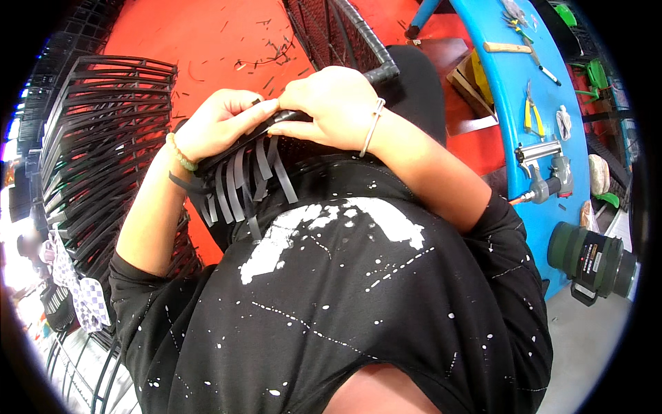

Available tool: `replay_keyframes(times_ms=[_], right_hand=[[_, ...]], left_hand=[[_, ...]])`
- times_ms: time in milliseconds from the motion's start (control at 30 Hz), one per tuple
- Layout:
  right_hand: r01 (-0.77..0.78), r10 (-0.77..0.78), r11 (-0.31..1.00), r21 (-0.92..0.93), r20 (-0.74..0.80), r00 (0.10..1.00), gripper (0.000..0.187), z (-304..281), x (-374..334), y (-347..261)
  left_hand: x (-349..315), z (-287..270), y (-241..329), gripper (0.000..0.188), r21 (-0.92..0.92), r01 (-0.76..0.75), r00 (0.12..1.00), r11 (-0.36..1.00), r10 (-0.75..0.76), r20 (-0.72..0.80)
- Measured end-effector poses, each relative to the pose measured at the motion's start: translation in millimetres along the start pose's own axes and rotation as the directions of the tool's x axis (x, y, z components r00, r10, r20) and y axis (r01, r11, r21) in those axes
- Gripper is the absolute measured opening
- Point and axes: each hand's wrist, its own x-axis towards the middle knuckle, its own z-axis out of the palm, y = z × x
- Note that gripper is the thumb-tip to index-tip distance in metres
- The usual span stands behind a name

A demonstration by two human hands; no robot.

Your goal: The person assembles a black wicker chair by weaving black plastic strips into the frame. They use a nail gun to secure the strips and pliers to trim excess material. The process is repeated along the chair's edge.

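Observation:
My left hand (pixel 222 124) and my right hand (pixel 324 107) meet over my lap at the dark edge of a black woven frame. A row of loose flat black strips (pixel 238 183) hangs down from this edge toward my shirt. The left hand's fingers are closed round the edge and the strips there, thumb pointing to the right hand. With thumb and fingers pinched, the right hand grips a black strip at the same edge, its thumb just below. The fingertips partly hide the strip. A dark mesh panel with a thick black rim (pixel 383 69) rises beyond the right hand.
Stacked black slatted frames (pixel 114 131) stand at the left. Black scraps litter the red floor (pixel 207 34). On the blue table (pixel 507 90) at the right lie a wooden-handled hammer (pixel 507 47), yellow-handled pliers (pixel 533 117) and an air tool (pixel 545 176). A green-and-black cylinder (pixel 586 259) is nearer.

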Motion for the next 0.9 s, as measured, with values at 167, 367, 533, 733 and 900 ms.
replay_keyframes(times_ms=[167, 367, 533, 733, 900], right_hand=[[0.023, -0.024, 0.998, -0.061, -0.016, 1.0, 0.036, -2, -3, -4], [0.104, -0.099, 0.995, 0.007, -0.243, 0.965, 0.032, -25, -38, 5], [-0.368, 0.217, 0.915, -0.167, -0.567, 0.795, 0.022, -98, -141, 69], [-0.995, 0.622, 0.079, -0.059, -0.777, 0.096, 0.04, -216, -413, 126], [-0.827, 0.753, -0.293, 0.48, -0.417, -0.509, 0.065, -217, -507, 139]], left_hand=[[3, -6, -14, 0.032, -0.078, -0.04, 0.999, 0.996, 0.041, 0.01], [7, -6, -11, 0.036, 0.073, -0.045, 0.998, 0.996, 0.048, -0.038], [8, -12, -24, 0.041, 0.134, -0.041, 0.996, 0.99, 0.051, -0.077], [17, -7, -24, 0.046, 0.02, -0.051, 0.997, 0.999, 0.052, -0.065], [13, -6, -26, 0.046, 0.067, -0.075, 0.994, 0.995, 0.08, -0.076]])
